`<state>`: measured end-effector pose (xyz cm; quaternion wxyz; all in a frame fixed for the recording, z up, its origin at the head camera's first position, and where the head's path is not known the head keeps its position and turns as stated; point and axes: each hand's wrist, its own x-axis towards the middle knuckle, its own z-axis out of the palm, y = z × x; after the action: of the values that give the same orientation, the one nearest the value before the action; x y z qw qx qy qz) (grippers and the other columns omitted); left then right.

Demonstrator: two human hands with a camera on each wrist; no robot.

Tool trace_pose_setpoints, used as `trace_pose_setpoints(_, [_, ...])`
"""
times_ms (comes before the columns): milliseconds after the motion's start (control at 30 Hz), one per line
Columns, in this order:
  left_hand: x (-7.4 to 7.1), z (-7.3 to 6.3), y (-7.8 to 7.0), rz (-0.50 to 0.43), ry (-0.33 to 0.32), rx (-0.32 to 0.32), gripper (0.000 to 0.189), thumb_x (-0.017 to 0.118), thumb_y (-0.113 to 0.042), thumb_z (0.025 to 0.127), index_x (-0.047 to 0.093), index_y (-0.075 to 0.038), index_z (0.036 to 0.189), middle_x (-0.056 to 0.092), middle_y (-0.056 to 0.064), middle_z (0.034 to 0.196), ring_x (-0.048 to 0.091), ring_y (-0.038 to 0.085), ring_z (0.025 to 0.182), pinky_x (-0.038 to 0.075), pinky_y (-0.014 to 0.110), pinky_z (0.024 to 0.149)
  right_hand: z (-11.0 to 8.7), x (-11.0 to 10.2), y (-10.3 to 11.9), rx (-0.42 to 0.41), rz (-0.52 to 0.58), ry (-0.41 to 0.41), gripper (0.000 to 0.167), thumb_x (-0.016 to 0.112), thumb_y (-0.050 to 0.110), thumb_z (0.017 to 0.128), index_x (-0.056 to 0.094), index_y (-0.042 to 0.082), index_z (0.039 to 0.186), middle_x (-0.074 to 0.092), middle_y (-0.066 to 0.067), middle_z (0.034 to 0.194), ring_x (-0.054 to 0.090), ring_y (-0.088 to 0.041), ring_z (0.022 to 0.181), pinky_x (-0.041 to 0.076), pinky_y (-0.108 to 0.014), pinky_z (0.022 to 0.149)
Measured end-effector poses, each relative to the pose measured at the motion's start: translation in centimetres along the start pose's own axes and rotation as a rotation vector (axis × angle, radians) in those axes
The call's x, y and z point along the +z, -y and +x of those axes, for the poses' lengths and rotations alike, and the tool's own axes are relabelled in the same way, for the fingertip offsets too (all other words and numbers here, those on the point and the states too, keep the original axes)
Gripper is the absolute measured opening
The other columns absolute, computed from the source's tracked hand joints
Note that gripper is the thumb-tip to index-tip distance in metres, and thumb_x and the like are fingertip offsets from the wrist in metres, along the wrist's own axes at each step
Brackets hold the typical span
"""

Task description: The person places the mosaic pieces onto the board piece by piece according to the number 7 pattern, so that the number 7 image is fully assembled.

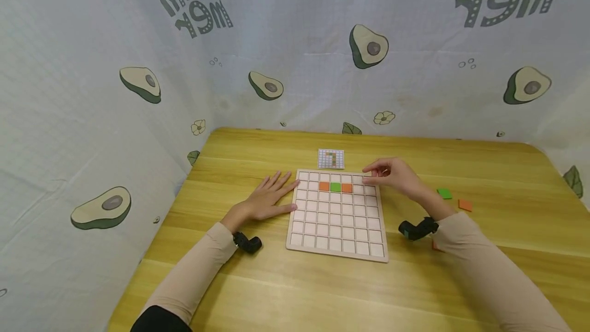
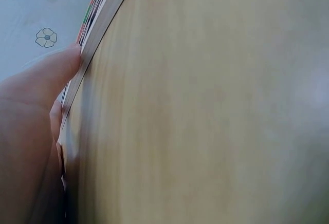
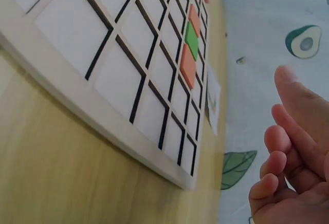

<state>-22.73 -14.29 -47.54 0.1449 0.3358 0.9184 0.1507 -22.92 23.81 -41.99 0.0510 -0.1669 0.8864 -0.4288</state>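
A pale wooden grid board (image 1: 337,254) lies on the table. In its second row from the back sit an orange tile (image 1: 324,186), a green tile (image 1: 335,187) and another orange tile (image 1: 346,188), side by side. My left hand (image 1: 269,200) rests with spread fingers beside the board, its thumb and index fingertip at the left edge. Over the back right corner of the board hovers my right hand (image 1: 394,174). In the right wrist view its fingers are loosely bent, the thumb stands apart from them, and nothing shows between them.
Behind the board lies a small printed card (image 1: 331,159) with a coloured grid pattern. To the right are a loose green tile (image 1: 444,193) and an orange tile (image 1: 465,205); another orange piece (image 1: 437,246) is partly hidden under the right forearm. A patterned curtain (image 1: 313,65) hangs behind the table.
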Motion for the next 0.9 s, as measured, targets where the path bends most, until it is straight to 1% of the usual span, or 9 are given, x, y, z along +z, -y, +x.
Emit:
trace_pose_setpoints(200, [-0.3, 0.2, -0.1, 0.015, 0.004, -0.006, 0.074, 0.037, -0.063, 0.101, 0.008, -0.03, 0.162, -0.005, 0.004, 0.167, -0.011, 0.027, 0.151, -0.008, 0.048, 0.119, -2.4, -2.1, 0.1, -0.038, 0.026, 0.016, 0.027, 0.079, 0.01, 0.087, 0.073, -0.006, 0.108, 0.059, -0.007, 0.082, 0.051, -0.017, 0.071, 0.044, -0.023, 0.06])
trace_pose_setpoints(400, [-0.2, 0.4, 0.1, 0.023, -0.006, -0.003, 0.074, 0.036, -0.064, 0.101, 0.008, -0.031, 0.162, -0.005, 0.003, 0.167, -0.011, 0.026, 0.151, -0.008, 0.048, 0.119, -5.0, -3.2, -0.7, -0.055, 0.044, 0.043, 0.025, 0.079, 0.006, 0.086, 0.073, -0.007, 0.107, 0.059, -0.005, 0.08, 0.051, -0.014, 0.069, 0.046, -0.023, 0.058])
trace_pose_setpoints(500, [-0.1, 0.3, 0.2, 0.022, -0.006, -0.004, 0.075, 0.036, -0.065, 0.101, 0.008, -0.031, 0.162, -0.005, 0.003, 0.167, -0.011, 0.026, 0.151, -0.008, 0.048, 0.119, -6.3, -3.4, -1.4, -0.07, 0.058, 0.059, 0.025, 0.078, 0.004, 0.086, 0.073, -0.007, 0.107, 0.059, -0.005, 0.08, 0.051, -0.015, 0.068, 0.046, -0.024, 0.057])
trace_pose_setpoints(700, [0.0, 0.2, 0.1, 0.014, 0.0, -0.008, 0.075, 0.036, -0.065, 0.101, 0.008, -0.032, 0.161, -0.005, 0.003, 0.167, -0.01, 0.027, 0.151, -0.007, 0.047, 0.119, -9.1, -3.4, -2.8, -0.062, 0.05, 0.092, 0.025, 0.078, 0.006, 0.086, 0.073, -0.004, 0.108, 0.062, -0.003, 0.084, 0.055, -0.015, 0.072, 0.048, -0.024, 0.058])
trace_pose_setpoints(900, [0.1, 0.2, 0.1, 0.018, 0.01, -0.01, 0.075, 0.035, -0.066, 0.1, 0.007, -0.033, 0.161, -0.006, 0.002, 0.167, -0.011, 0.027, 0.151, -0.008, 0.047, 0.119, -11.0, -3.1, -4.4, -0.125, 0.068, 0.13, 0.023, 0.078, 0.001, 0.085, 0.073, -0.005, 0.107, 0.065, -0.002, 0.085, 0.057, -0.013, 0.072, 0.048, -0.023, 0.057])
